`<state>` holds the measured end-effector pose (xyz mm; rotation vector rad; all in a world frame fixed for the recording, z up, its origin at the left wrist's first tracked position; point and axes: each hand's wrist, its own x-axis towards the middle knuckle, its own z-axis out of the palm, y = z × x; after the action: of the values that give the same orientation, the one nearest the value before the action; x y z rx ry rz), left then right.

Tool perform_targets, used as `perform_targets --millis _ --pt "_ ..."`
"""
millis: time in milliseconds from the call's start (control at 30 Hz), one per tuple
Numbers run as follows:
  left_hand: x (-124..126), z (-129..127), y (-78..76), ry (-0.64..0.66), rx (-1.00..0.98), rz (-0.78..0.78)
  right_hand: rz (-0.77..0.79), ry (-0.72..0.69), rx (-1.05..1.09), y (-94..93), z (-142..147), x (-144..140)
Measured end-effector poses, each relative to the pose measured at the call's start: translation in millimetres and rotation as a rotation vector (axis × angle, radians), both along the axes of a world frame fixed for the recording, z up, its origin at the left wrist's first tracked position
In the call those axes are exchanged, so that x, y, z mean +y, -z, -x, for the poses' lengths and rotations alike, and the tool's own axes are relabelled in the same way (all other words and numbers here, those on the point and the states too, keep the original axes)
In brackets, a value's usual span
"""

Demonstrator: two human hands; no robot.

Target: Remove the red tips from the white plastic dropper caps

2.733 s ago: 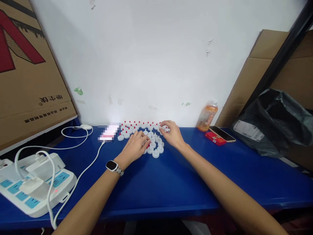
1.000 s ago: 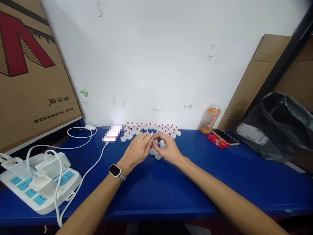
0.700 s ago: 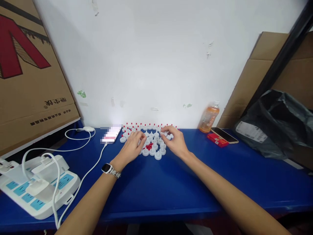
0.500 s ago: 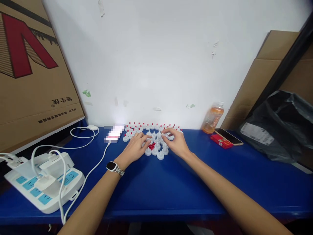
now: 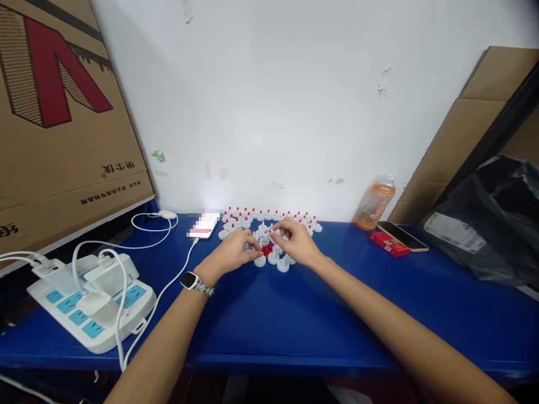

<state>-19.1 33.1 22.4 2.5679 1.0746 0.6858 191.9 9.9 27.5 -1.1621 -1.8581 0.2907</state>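
Fingers of the right hand [image 5: 298,245] were drawn together at the tips, pinching one small white cap [image 5: 270,230] just above the cluster of white caps [image 5: 269,235] on the blue table [image 5: 295,320]. Curled over the left edge of that cluster, the left hand [image 5: 233,252] had its fingertips bunched together beside a little heap of red tips [image 5: 266,250]; whether they actually gripped a piece was too small to tell. Both hands met near the middle of the cluster, almost touching. At the far side, against the white wall [image 5: 273,101], more caps with red tips stood in rows [image 5: 269,215]. A lit phone [image 5: 204,225] lay just left of the caps, its white cable [image 5: 168,280] running toward the near edge. A white power strip [image 5: 92,297] sat at the near left, and an orange drink bottle [image 5: 374,203], a red pack [image 5: 388,244] and a second phone [image 5: 403,235] lay well apart to the right.
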Motion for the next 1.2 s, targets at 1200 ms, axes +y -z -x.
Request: perform_targets --millis 1200 --pt "7 33 -17.1 -0.311 -0.176 -0.136 -0.039 -0.086 -0.22 -2.7 -6 11"
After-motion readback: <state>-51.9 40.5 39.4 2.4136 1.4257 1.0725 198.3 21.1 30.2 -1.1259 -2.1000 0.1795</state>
